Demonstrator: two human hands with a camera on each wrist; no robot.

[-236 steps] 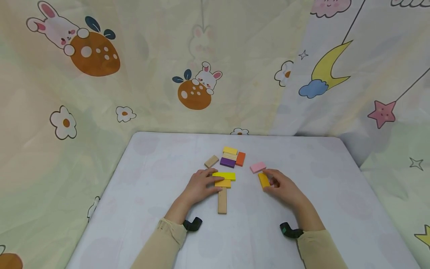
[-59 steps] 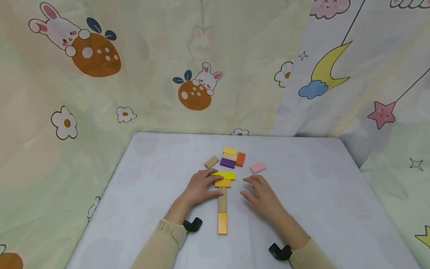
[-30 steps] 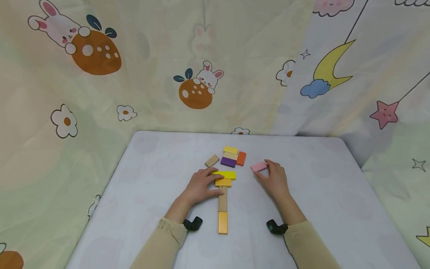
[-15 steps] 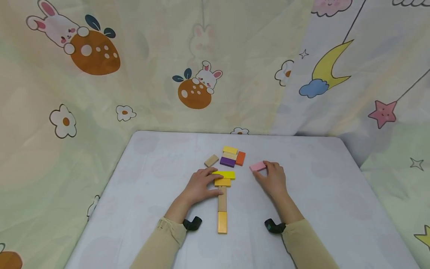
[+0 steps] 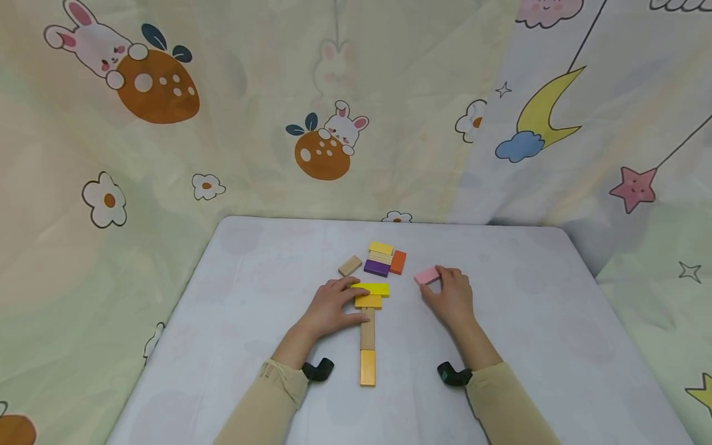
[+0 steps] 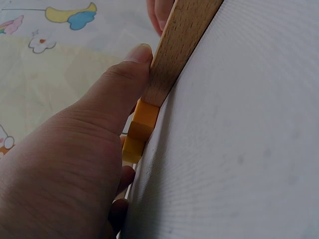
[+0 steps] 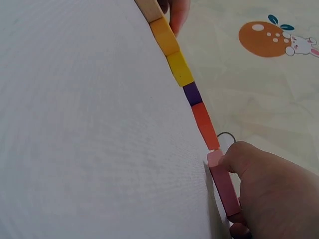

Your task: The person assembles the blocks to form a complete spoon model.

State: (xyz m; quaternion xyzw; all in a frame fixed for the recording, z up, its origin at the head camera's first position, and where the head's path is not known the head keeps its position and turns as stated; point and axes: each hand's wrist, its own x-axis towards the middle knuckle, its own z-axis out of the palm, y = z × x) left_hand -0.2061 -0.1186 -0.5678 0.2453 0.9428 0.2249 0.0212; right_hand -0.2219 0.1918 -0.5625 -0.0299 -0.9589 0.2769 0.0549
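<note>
Pinching pink block (image 5: 426, 275), right hand (image 5: 455, 301), empty moments ago, brings another piece into work; left hand (image 5: 330, 307), fingers relaxed, touches yellow block (image 5: 379, 290), wood block (image 5: 368, 335).

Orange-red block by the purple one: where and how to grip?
Probably pinch the orange-red block by its short ends, coming from the right: it lies flat, its left long side close against the purple block, and both ends look free. The right hand, on that side, holds the pink block.
</note>
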